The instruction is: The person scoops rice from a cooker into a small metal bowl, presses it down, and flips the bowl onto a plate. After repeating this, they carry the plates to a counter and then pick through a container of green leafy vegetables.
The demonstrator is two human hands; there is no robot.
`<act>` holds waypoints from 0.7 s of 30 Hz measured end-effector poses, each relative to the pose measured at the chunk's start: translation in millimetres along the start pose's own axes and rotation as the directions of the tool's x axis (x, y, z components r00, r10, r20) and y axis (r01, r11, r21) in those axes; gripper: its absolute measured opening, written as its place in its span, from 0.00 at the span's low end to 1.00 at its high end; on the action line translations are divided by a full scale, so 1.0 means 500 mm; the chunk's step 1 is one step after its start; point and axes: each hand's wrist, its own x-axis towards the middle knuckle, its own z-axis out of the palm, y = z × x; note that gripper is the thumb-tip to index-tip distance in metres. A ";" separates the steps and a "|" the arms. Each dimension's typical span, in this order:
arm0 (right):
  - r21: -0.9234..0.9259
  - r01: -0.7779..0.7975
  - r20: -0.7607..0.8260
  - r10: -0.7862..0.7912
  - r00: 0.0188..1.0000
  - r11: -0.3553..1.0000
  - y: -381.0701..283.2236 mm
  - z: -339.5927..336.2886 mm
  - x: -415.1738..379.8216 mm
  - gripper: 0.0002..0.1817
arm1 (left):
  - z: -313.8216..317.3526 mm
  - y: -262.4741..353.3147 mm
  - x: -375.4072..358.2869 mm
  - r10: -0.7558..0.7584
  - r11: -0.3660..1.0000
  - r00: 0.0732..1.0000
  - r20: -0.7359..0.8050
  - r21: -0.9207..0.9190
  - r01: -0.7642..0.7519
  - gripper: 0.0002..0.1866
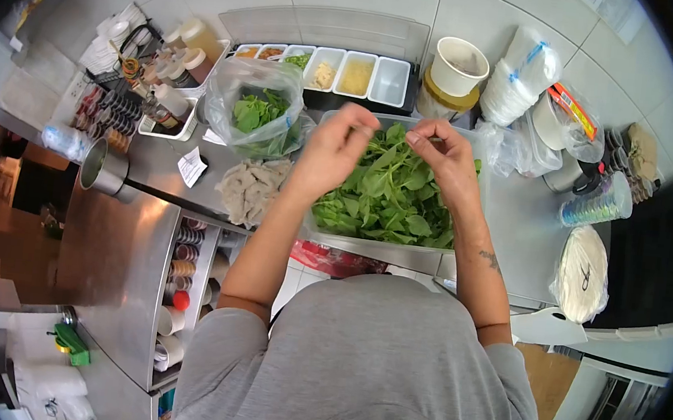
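A clear plastic tub (383,244) full of leafy greens (383,186) stands on the counter in front of me. Above its left side is my left hand (338,147), fingers curled together and slightly blurred; what they hold, if anything, is hidden. On the right, my right hand (441,157) pinches thumb and forefinger at the tip of a green leafy stem (396,135) rising from the pile. To the left, an open clear plastic bag (240,79) holds more leaves. A crumpled beige cloth (251,191) lies below that bag.
Behind the tub runs a row of small white ingredient trays (358,74). Sauce bottles (173,101) and a metal pot (104,167) stand left. A paper bowl on a lidded tub (457,66), stacked white cups (519,78) and a bagged stack of round lids (581,274) occupy the right.
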 end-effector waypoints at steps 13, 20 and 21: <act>-0.139 0.081 0.094 -0.068 0.993 0.987 0.012 -0.047 -0.031 0.08 | 0.092 -0.012 -0.006 0.142 0.990 0.916 -0.375 0.044 -0.135 0.03; -0.124 0.205 -0.018 -0.209 0.978 0.971 -0.005 -0.063 -0.003 0.10 | 0.083 0.031 -0.042 -0.026 1.000 0.992 -0.124 -0.015 0.025 0.06; -0.117 0.213 -0.015 -0.216 0.976 0.970 -0.013 -0.057 -0.003 0.10 | 0.099 0.032 -0.047 0.065 0.995 0.994 -0.085 0.087 -0.058 0.06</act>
